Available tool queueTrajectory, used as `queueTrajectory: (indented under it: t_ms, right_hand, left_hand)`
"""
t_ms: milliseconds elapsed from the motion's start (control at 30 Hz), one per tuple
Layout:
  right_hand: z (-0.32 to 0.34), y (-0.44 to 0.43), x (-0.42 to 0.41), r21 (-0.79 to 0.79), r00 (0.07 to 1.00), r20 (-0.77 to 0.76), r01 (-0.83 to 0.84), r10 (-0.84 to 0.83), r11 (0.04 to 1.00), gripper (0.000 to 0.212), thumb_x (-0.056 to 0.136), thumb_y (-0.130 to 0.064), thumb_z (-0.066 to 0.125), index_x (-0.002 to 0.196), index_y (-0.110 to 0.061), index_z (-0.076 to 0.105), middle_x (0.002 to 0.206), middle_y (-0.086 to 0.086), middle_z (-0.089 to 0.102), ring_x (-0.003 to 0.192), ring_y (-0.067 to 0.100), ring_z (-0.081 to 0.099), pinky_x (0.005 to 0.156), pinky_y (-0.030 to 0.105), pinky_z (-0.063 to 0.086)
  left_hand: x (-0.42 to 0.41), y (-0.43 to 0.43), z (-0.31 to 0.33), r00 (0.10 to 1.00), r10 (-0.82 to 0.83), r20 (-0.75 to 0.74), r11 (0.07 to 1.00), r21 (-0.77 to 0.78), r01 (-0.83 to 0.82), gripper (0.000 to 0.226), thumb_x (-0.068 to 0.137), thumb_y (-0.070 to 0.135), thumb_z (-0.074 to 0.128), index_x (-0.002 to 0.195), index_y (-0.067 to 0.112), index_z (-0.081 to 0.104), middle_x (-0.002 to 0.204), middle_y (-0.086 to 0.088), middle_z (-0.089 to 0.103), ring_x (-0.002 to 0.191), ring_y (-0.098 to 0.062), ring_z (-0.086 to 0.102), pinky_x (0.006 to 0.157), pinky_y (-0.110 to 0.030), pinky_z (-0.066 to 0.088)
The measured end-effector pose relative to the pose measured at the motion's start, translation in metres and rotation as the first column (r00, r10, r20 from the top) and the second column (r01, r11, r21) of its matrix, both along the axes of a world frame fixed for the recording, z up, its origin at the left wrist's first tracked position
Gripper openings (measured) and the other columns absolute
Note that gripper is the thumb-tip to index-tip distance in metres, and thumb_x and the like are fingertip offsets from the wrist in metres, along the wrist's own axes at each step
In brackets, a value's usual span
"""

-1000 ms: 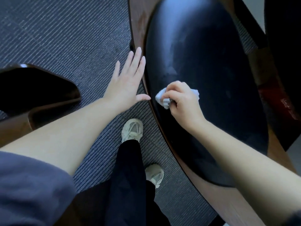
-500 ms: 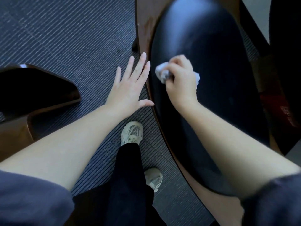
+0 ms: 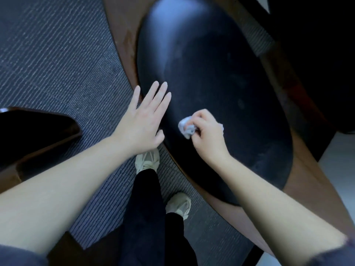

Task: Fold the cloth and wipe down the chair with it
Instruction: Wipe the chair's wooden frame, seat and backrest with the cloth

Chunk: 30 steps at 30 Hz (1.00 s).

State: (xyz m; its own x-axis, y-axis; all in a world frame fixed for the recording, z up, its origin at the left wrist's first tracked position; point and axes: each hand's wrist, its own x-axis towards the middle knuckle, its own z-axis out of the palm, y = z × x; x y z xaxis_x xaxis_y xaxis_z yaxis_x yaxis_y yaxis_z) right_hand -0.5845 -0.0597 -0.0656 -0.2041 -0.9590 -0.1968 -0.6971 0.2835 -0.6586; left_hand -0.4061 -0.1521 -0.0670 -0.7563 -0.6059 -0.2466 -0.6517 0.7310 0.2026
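Our right hand (image 3: 207, 135) squeezes the small cloth (image 3: 185, 128) on the black chair seat (image 3: 211, 73), mid-frame. Our left hand (image 3: 143, 120) lies spread flat at the seat's edge. The bunched cloth could miss spots or slip out.

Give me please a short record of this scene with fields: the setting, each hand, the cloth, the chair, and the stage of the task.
setting: striped dark carpet, seen from above
right hand: closed around the cloth, pressing it on the seat
left hand: open and flat, fingers reaching over the seat's left edge
cloth: small, pale, bunched up
chair: black glossy padded seat in a brown wooden frame
stage: wiping the seat is under way
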Motion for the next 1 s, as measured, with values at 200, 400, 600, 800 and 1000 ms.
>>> queueTrajectory:
  t_ms: [200,400,600,800,1000]
  right_hand:
    - [0.023,0.070,-0.124,0.045,0.932,-0.191,0.323,-0.309,0.945,0.023,0.073,0.003,0.049,0.077,-0.009,0.068,0.092,-0.008,0.053,0.088,0.025,0.053,0.074,0.031,0.040]
    - [0.010,0.094,-0.226,0.079,0.801,-0.388,0.523,-0.457,0.849,0.029,0.074,0.009,0.050,0.080,-0.011,0.071,0.097,0.005,0.059,0.091,0.031,0.051,0.080,0.044,0.043]
    - [-0.027,0.072,-0.274,0.093,0.786,-0.261,0.598,-0.560,0.796,0.031,0.080,0.003,0.045,0.079,-0.014,0.070,0.095,-0.002,0.056,0.095,0.025,0.056,0.081,0.039,0.047]
    - [-0.027,0.088,-0.244,0.209,0.790,-0.265,0.607,-0.553,0.767,0.029,0.076,0.001,0.047,0.071,-0.020,0.065,0.091,-0.012,0.050,0.092,0.022,0.054,0.075,0.036,0.043]
    - [-0.001,0.113,-0.193,0.159,0.887,-0.251,0.432,-0.387,0.888,0.025,0.060,0.014,0.053,0.061,-0.009,0.062,0.082,0.005,0.057,0.075,0.026,0.047,0.062,0.016,0.022]
  left_hand:
    - [-0.084,0.013,0.012,0.977,-0.207,0.055,0.975,0.091,0.201,0.086,0.085,0.039,0.056,0.155,0.007,0.018,0.165,-0.012,0.003,0.152,-0.027,-0.003,0.121,-0.056,0.003]
    - [-0.195,0.021,-0.001,0.906,-0.387,0.169,0.910,0.226,0.347,0.087,0.094,0.056,0.043,0.157,0.020,-0.004,0.163,-0.005,-0.020,0.149,-0.026,-0.022,0.117,-0.062,-0.003]
    - [-0.264,0.014,-0.022,0.812,-0.445,0.378,0.871,0.392,0.296,0.110,0.076,0.069,0.065,0.149,0.050,-0.014,0.159,0.001,-0.032,0.146,-0.032,-0.028,0.100,-0.082,0.007]
    - [-0.267,0.017,-0.027,0.794,-0.433,0.426,0.886,0.365,0.287,0.114,0.072,0.070,0.067,0.148,0.052,-0.016,0.158,0.001,-0.034,0.145,-0.032,-0.030,0.100,-0.083,0.009]
    - [-0.269,0.017,-0.023,0.797,-0.424,0.430,0.885,0.381,0.265,0.114,0.073,0.067,0.068,0.148,0.052,-0.015,0.158,0.002,-0.034,0.145,-0.031,-0.030,0.102,-0.082,0.009]
